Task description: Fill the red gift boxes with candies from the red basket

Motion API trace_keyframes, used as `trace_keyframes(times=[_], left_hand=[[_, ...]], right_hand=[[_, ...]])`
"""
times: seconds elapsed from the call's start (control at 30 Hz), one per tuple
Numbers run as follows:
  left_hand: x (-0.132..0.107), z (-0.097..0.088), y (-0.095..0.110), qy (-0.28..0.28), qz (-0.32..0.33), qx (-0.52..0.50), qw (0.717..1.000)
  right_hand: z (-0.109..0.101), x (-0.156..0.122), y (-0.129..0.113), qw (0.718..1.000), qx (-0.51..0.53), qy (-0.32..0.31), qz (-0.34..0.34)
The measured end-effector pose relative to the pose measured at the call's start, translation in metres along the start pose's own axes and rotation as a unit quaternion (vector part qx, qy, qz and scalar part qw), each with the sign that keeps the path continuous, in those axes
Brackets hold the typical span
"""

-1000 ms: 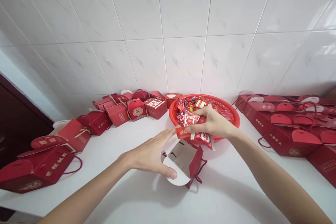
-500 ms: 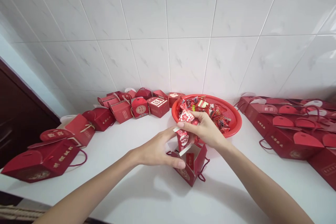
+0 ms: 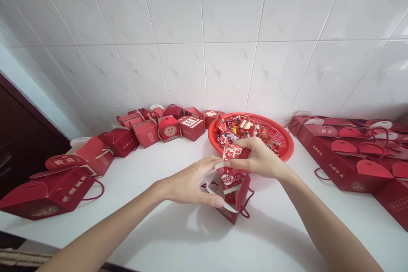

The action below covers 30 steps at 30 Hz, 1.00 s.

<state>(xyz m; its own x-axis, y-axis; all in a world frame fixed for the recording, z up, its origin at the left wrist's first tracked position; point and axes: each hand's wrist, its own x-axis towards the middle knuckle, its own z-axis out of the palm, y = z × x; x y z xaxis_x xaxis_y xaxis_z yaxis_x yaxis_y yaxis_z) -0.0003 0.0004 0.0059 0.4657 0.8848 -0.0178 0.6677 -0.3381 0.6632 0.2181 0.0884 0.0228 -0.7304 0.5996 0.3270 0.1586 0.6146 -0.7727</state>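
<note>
A small red gift box [image 3: 239,204] stands open on the white table, its flaps up and a dark red cord at its side. My left hand [image 3: 191,180] curves around the box's left side, thumb on the near flap and fingers by the far flap. Above the opening, my right hand [image 3: 255,157] pinches a red-and-white candy packet [image 3: 230,175], whose lower end dips into the box. Something red also shows under the right fingers, but its shape is partly hidden. Just behind sits a red plastic basket [image 3: 288,146] of wrapped candies [image 3: 245,125].
Several red gift boxes [image 3: 145,133] curve along the left side and back of the table [image 3: 153,238]. More boxes with upright flaps [image 3: 346,172] are packed closely at the right. A tiled wall [image 3: 178,76] rises behind everything.
My right hand has lowered the candy packet into the box's opening. My left hand has closed in on the box, and its near flap now leans outward under the thumb.
</note>
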Motion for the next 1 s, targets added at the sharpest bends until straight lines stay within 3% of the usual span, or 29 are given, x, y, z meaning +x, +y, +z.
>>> trace_keyframes(times=[0.2,0.33,0.47,0.6,0.7,0.83,0.93,1.0], left_hand=[[0.001,0.001,0.000,-0.002,0.041,-0.058,0.998],[0.000,0.003,-0.004,0.002,-0.005,-0.053,0.999],[-0.002,0.004,-0.006,-0.024,-0.052,-0.013,0.998],[-0.002,0.005,-0.006,-0.031,-0.065,0.008,0.997],[-0.002,0.005,-0.005,-0.025,-0.048,0.007,0.999],[-0.002,0.005,-0.003,-0.009,-0.010,0.003,1.000],[0.000,0.004,0.000,-0.003,0.020,-0.008,1.000],[0.000,0.004,0.000,-0.001,0.032,-0.018,0.999]], right_hand=[[0.006,-0.004,-0.010,0.996,0.052,-0.069,0.014],[0.009,-0.004,-0.012,0.987,-0.004,-0.157,0.035],[0.000,-0.006,-0.008,0.980,-0.151,-0.102,0.074],[-0.009,-0.008,-0.005,0.978,-0.172,-0.074,0.094],[-0.008,-0.008,-0.007,0.988,-0.130,-0.037,0.081],[0.000,-0.008,-0.015,0.997,0.042,0.008,0.067],[0.010,-0.008,-0.019,0.984,0.164,-0.029,0.066],[0.017,-0.007,-0.017,0.978,0.191,-0.051,0.071]])
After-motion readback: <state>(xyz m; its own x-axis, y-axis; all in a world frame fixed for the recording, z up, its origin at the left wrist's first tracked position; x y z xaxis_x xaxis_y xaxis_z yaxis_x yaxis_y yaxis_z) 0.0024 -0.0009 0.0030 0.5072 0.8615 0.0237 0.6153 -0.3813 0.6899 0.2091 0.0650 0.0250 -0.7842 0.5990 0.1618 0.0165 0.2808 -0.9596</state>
